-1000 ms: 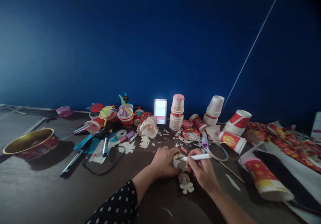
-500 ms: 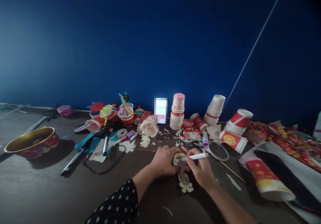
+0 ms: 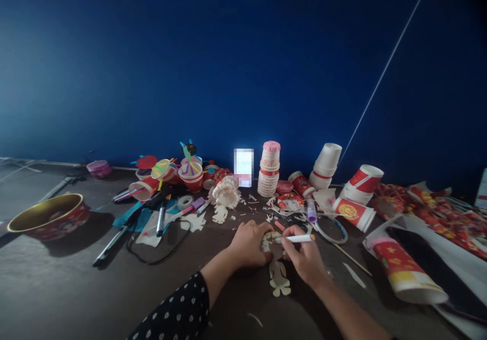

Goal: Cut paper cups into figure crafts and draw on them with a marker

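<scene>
A cream paper cutout (image 3: 280, 279) with rounded, petal-like ends lies on the dark table between my hands. My left hand (image 3: 249, 244) bends its thumb and fingers around the upper part of the cutout, holding it down; part of the paper is hidden there. In my right hand (image 3: 302, 259) is a white marker (image 3: 300, 238) with an orange end, its tip against the paper's upper part. An orange marker cap (image 3: 279, 226) lies just beyond the right fingers.
Paper scraps and a purple marker cap (image 3: 311, 211) lie beyond my hands. Stacked paper cups (image 3: 268, 180) stand farther back. To the left are a gold-lined bowl (image 3: 68, 221) and a box cutter (image 3: 114, 241); to the right, a red cup (image 3: 403, 271) and a dark phone (image 3: 437, 269).
The cutout's near end has shifted slightly left and toward me. The marker has tilted a little flatter, while both hands stay nearly in place.
</scene>
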A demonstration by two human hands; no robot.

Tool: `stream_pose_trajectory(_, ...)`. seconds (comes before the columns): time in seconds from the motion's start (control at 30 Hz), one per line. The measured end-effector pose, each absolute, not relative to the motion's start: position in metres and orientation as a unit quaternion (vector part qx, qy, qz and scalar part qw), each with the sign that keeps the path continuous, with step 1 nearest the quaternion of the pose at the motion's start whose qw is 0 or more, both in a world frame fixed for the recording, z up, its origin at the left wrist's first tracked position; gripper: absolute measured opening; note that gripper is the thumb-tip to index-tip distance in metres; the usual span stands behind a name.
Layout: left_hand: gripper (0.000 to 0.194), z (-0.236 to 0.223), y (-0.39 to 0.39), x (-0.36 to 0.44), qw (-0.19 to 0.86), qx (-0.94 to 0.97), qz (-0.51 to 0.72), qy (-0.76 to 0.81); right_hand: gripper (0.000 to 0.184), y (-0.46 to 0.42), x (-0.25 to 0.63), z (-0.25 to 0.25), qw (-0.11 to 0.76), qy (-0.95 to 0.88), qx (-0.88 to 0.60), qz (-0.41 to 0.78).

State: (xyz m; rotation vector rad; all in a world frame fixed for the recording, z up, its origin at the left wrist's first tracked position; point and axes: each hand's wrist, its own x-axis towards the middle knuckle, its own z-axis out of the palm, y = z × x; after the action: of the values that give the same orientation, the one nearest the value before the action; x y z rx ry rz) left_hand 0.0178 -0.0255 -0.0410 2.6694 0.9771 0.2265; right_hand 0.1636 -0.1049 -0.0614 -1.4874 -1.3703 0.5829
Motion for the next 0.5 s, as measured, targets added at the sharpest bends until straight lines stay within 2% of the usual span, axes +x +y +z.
stream_pose_trajectory(0.33,0.049,-0.0429,-0.024,0.0162,0.157,0.928,0.106,0.322,0.014,-0.1037,0.1638,-0.0631,0.485,-0.58,-0.622,0.202)
stream_pose_trajectory(0.5,0.064,-0.043,-0.0229,0.0149,0.167,0.928,0.109,0.314,0.016,-0.1032,0.1643,-0.0634,0.467,-0.59,-0.632,0.184)
